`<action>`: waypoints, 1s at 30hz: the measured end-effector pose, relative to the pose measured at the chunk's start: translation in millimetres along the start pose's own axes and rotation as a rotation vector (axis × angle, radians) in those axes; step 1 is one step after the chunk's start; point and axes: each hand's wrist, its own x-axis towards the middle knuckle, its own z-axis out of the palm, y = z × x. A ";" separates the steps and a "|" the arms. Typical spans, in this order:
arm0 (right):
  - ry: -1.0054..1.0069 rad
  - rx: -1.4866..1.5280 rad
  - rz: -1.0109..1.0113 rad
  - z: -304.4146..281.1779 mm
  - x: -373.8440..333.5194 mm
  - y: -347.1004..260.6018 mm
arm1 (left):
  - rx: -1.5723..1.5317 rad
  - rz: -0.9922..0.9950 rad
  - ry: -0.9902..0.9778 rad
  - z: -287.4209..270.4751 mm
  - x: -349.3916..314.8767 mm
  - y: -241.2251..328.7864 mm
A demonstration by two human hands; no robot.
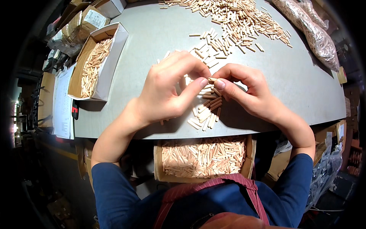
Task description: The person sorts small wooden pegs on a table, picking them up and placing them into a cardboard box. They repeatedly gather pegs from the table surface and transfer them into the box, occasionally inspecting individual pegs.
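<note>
Above the grey table, both hands meet at one small wooden dowel (211, 80). My left hand (167, 86) pinches its left end between thumb and forefinger. The right end is pinched the same way by my right hand (244, 86). Under and between the hands lies a loose group of dowels (209, 108), reaching toward the table's near edge. A big spread pile of dowels (236, 19) covers the far part of the table, with a thinner scatter running from it toward my fingers.
A white cardboard box (110, 65) of dowels stands at the left. Below the near edge sits an open carton (158, 164) full of dowels. A clear bag (310, 30) of dowels lies far right. Papers (63, 103) hang at the table's left edge (91, 126).
</note>
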 end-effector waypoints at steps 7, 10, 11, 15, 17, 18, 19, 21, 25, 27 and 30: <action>0.028 -0.182 -0.187 1.8 0.9 7.9 | -0.065 -0.082 -0.001 4.6 -2.0 3.1; 0.042 -0.261 -0.214 1.2 -0.2 5.6 | -0.104 -0.186 -0.030 5.0 -1.7 10.6; 0.046 -0.273 -0.225 1.8 -0.3 5.1 | -0.117 -0.232 -0.039 4.6 -1.9 12.6; 0.067 -0.323 -0.291 3.5 -0.9 7.0 | -0.045 -0.128 -0.066 6.2 -4.1 6.1; 0.071 -0.346 -0.332 4.4 -0.9 7.7 | -0.049 -0.088 -0.068 7.4 -4.5 4.7; 0.069 -0.357 -0.351 5.4 -0.9 7.2 | -0.087 -0.122 -0.064 9.5 -6.0 4.2; 0.067 -0.368 -0.370 6.4 -1.0 6.8 | -0.125 -0.156 -0.060 12.5 -8.3 4.2; 0.070 -0.375 -0.386 7.7 -2.5 7.0 | -0.184 -0.200 -0.060 14.8 -9.1 6.2; 0.097 -0.364 -0.418 12.5 -3.6 8.7 | -0.171 -0.194 -0.044 16.1 -7.5 11.2; 0.086 -0.348 -0.380 14.1 -3.9 9.0 | -0.093 -0.114 -0.003 19.4 -7.1 10.6; 0.063 -0.355 -0.346 14.5 -5.0 9.5 | 0.074 0.051 0.079 24.5 -6.4 11.2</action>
